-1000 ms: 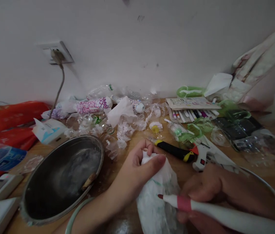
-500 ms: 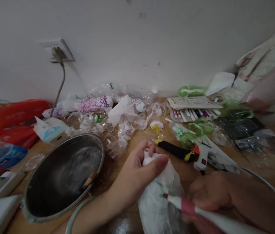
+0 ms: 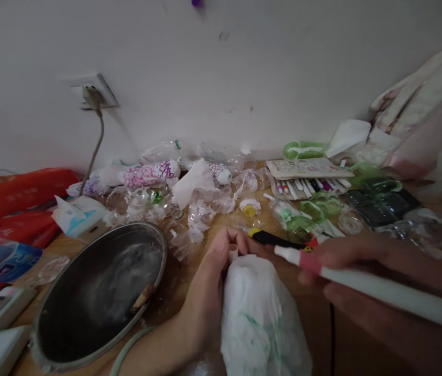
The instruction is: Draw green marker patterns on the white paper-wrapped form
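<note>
A white, paper-wrapped bottle shape (image 3: 265, 318) with green streaks lies low in the middle. My left hand (image 3: 213, 282) is closed around its narrow far end. Between the left fingers a small hollow tube end (image 3: 233, 253) pokes out; I cannot tell if it is a pen cap or part of the bottle. Gripped in my right hand (image 3: 346, 261) is a white marker (image 3: 381, 295) with a pink band. Its tip points left, above the bottle and apart from it. The right hand is slightly blurred.
To the left stands a metal basin (image 3: 99, 297) with a brown stick in it. Torn plastic and paper (image 3: 201, 209), decorated bottles (image 3: 154, 172) and a marker pouch (image 3: 307, 169) lie toward the wall. A black-and-yellow cutter (image 3: 271, 237) is beyond my hands.
The marker has lifted off the bottle and moved up and right with my right hand. My left thumb has come off the bottle's top, and the bottle has turned.
</note>
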`<act>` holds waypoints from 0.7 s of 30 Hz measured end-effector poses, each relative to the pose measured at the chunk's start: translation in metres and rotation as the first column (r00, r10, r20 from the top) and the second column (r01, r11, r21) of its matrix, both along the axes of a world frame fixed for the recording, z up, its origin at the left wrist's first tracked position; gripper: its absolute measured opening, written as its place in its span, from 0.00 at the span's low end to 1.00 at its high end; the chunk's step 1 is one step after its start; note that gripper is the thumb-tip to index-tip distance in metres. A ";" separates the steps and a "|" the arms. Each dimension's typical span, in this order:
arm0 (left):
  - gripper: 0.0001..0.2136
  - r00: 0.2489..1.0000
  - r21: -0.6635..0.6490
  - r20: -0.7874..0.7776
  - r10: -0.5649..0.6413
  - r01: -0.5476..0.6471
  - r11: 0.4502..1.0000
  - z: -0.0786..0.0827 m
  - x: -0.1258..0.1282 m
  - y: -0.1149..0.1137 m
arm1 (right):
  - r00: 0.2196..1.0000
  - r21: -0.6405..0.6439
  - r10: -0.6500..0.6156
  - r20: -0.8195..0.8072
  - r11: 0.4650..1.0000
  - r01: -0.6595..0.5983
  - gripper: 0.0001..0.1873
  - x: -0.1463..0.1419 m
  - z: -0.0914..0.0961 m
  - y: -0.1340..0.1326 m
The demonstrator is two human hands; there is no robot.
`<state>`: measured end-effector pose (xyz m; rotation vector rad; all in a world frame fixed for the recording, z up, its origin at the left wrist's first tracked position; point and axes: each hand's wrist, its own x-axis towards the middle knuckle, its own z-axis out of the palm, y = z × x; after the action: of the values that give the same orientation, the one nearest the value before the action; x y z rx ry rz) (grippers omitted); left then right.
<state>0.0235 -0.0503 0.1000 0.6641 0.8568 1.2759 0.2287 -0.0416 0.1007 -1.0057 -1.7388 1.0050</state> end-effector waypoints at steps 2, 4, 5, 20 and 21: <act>0.12 0.999 -0.005 0.043 -0.003 0.003 1.000 0.006 0.002 -0.002 | 0.993 0.002 0.100 -0.056 0.995 -0.100 0.10 -0.015 0.018 0.017; 0.09 0.994 -0.018 0.105 -0.028 0.030 0.999 0.009 0.004 -0.003 | 0.952 -0.086 0.232 -0.200 0.964 -0.253 0.10 -0.022 0.024 0.028; 0.07 0.990 -0.024 0.130 -0.046 0.049 0.999 0.010 0.005 -0.004 | 0.923 -0.148 0.263 -0.279 0.938 -0.312 0.09 -0.024 0.023 0.032; 0.17 0.941 -0.058 -0.115 -0.318 0.314 0.948 0.001 -0.002 0.017 | 0.909 -0.394 0.249 -0.334 0.840 -0.375 0.08 -0.020 0.017 0.053; 0.16 0.934 -0.055 -0.140 -0.327 0.323 0.945 0.001 -0.001 0.022 | 0.919 -0.387 0.248 -0.307 0.850 -0.359 0.09 -0.020 0.016 0.057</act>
<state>0.0228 -0.0283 0.1009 0.8457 0.8450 0.9213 0.2084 0.0158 0.1171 -0.8331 -1.5220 1.7119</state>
